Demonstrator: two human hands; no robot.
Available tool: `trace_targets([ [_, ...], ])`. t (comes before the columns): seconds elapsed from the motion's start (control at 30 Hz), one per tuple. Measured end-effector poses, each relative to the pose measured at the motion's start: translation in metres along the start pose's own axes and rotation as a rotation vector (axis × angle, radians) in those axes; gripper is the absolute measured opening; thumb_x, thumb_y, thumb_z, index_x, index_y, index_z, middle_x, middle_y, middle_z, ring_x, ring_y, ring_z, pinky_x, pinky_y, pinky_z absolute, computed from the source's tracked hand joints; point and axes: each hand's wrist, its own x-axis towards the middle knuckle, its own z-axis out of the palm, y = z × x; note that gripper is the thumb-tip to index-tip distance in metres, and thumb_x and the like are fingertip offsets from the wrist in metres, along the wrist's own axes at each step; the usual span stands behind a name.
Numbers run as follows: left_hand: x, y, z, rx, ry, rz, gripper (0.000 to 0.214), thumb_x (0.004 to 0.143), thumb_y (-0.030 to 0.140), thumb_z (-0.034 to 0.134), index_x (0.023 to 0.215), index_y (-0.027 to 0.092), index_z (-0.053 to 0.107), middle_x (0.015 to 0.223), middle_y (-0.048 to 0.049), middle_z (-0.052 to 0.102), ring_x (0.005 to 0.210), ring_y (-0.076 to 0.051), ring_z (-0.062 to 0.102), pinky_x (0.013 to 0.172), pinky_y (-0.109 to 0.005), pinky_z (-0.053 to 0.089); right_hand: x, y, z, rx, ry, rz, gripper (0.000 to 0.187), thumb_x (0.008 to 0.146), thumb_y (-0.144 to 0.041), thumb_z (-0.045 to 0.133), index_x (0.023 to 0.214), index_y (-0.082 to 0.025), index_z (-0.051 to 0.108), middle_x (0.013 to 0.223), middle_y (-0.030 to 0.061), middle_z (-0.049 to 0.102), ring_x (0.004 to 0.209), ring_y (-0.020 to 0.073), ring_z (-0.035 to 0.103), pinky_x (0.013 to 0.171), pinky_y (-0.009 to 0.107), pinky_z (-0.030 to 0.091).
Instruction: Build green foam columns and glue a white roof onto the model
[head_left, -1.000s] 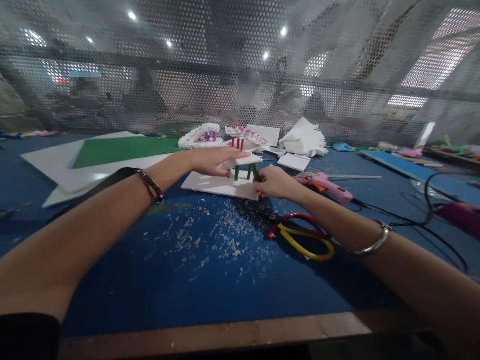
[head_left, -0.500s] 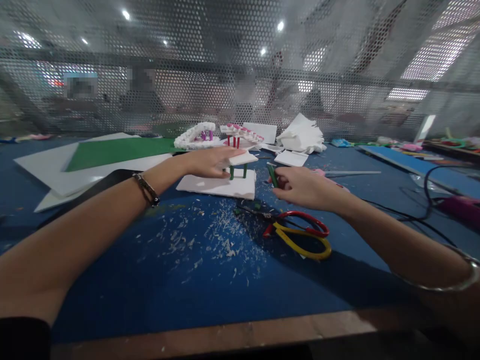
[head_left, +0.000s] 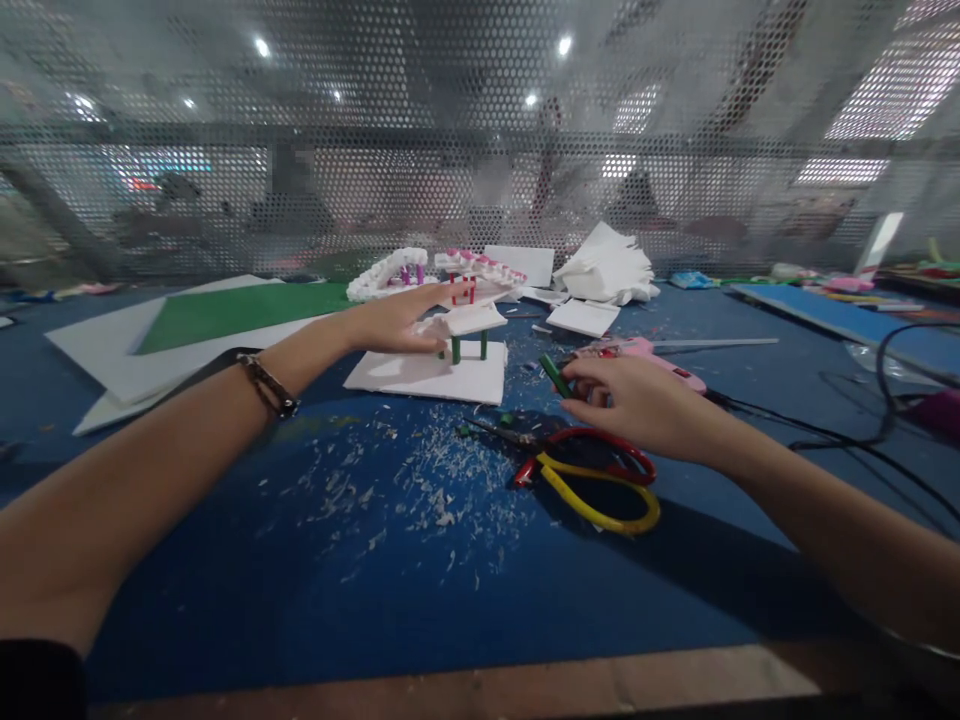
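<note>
Left hand (head_left: 394,322) spread flat, fingertips touching small foam table (head_left: 471,320) on white foam base (head_left: 420,375). Right hand (head_left: 637,405) pinches green stick (head_left: 555,375) above scissors (head_left: 600,490), near pink glue gun (head_left: 660,358), over blue worktop (head_left: 300,560).

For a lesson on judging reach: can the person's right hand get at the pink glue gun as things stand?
Probably yes. The right hand is just in front of the pink glue gun, with nothing between them. But it pinches a green stick, so gripping may be awkward.

Green being seen on stick (head_left: 556,376), red and yellow on scissors (head_left: 592,480), pink on glue gun (head_left: 649,356), blue on table cover (head_left: 360,590).
</note>
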Motion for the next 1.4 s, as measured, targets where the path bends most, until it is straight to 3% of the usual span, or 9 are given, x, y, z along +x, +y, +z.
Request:
trace_targets([
  [0.3, 0.0, 0.002, 0.012, -0.021, -0.067, 0.025, 0.073, 0.077, 0.037, 0.045, 0.139, 0.019, 0.01, 0.139, -0.0128, 0.031, 0.119, -0.026, 0.04, 0.095, -0.035, 0.033, -0.004, 0.001, 0.003, 0.006, -0.01, -0.027, 0.016, 0.076, -0.022, 0.05, 0.085, -0.015, 0.062, 0.065, 0.0019, 0.064, 0.055, 0.0129, 0.055, 0.051, 0.023, 0.036],
  [0.57, 0.009, 0.005, 0.014, 0.016, 0.129, -0.049, 0.046, 0.087, 0.038, 0.03, 0.124, 0.013, 0.042, 0.123, -0.0124, 0.051, 0.11, -0.022, 0.049, 0.091, -0.032, 0.037, -0.007, 0.002, 0.005, -0.034, 0.024, -0.062, 0.016, 0.077, -0.024, 0.049, 0.079, -0.017, 0.063, 0.071, 0.0033, 0.067, 0.059, 0.0139, 0.058, 0.053, 0.023, 0.038],
  [0.77, 0.007, 0.005, 0.012, 0.104, 0.209, -0.126, 0.043, 0.087, 0.037, 0.03, 0.117, 0.013, 0.049, 0.105, -0.0114, 0.061, 0.091, -0.023, 0.057, 0.076, -0.031, 0.043, -0.008, 0.0, 0.002, -0.127, 0.038, -0.001, 0.016, 0.076, -0.023, 0.05, 0.083, -0.017, 0.064, 0.073, 0.0045, 0.068, 0.061, 0.0159, 0.059, 0.052, 0.024, 0.038],
  [1.0, 0.005, 0.017, 0.008, 0.058, 0.387, -0.109, 0.038, 0.085, 0.029, 0.034, 0.112, 0.008, 0.05, 0.097, -0.0118, 0.063, 0.08, -0.019, 0.059, 0.068, -0.026, 0.044, -0.007, 0.002, 0.007, -0.171, -0.091, 0.012, 0.016, 0.078, -0.024, 0.047, 0.075, -0.017, 0.061, 0.068, 0.0034, 0.065, 0.06, 0.0175, 0.058, 0.051, 0.026, 0.035],
  [1.07, 0.005, 0.023, 0.007, 0.039, 0.46, -0.052, 0.038, 0.085, 0.03, 0.033, 0.111, 0.008, 0.049, 0.099, -0.0122, 0.062, 0.081, -0.018, 0.058, 0.069, -0.027, 0.044, -0.007, 0.003, 0.007, -0.135, 0.003, -0.014, 0.014, 0.078, -0.025, 0.048, 0.078, -0.017, 0.059, 0.069, 0.0031, 0.064, 0.061, 0.0163, 0.057, 0.053, 0.026, 0.036],
  [1.17, 0.006, 0.036, 0.004, 0.03, 0.529, 0.028, 0.04, 0.086, 0.031, 0.03, 0.111, 0.007, 0.049, 0.1, -0.0124, 0.061, 0.08, -0.018, 0.058, 0.071, -0.029, 0.045, -0.01, 0.001, 0.004, -0.062, 0.35, -0.113, 0.014, 0.078, -0.027, 0.051, 0.085, -0.015, 0.054, 0.069, 0.0027, 0.061, 0.058, 0.0133, 0.054, 0.051, 0.024, 0.038],
  [1.23, 0.007, 0.046, 0.002, 0.025, 0.556, 0.063, 0.04, 0.086, 0.03, 0.03, 0.112, 0.007, 0.049, 0.1, -0.0118, 0.061, 0.081, -0.018, 0.057, 0.073, -0.029, 0.045, -0.014, -0.002, 0.001, -0.094, 0.551, -0.276, 0.015, 0.079, -0.027, 0.052, 0.088, -0.016, 0.051, 0.073, 0.0033, 0.059, 0.058, 0.0122, 0.052, 0.047, 0.022, 0.037],
  [1.33, 0.006, 0.06, -0.002, -0.008, 0.596, 0.131, 0.036, 0.087, 0.028, 0.029, 0.11, 0.009, 0.05, 0.1, -0.0098, 0.06, 0.087, -0.018, 0.056, 0.075, -0.028, 0.044, -0.02, -0.009, -0.004, -0.304, 0.649, -0.534, 0.012, 0.085, -0.021, 0.042, 0.094, -0.02, 0.05, 0.077, 0.0032, 0.059, 0.062, 0.0127, 0.053, 0.046, 0.023, 0.035],
  [1.4, 0.005, 0.067, -0.004, -0.029, 0.606, 0.184, 0.034, 0.088, 0.026, 0.028, 0.108, 0.01, 0.05, 0.1, -0.0087, 0.06, 0.09, -0.018, 0.056, 0.077, -0.027, 0.044, -0.023, -0.013, -0.007, -0.401, 0.672, -0.591, 0.019, 0.089, -0.019, 0.034, 0.092, -0.021, 0.053, 0.07, 0.0006, 0.059, 0.06, 0.0119, 0.053, 0.047, 0.023, 0.035],
])
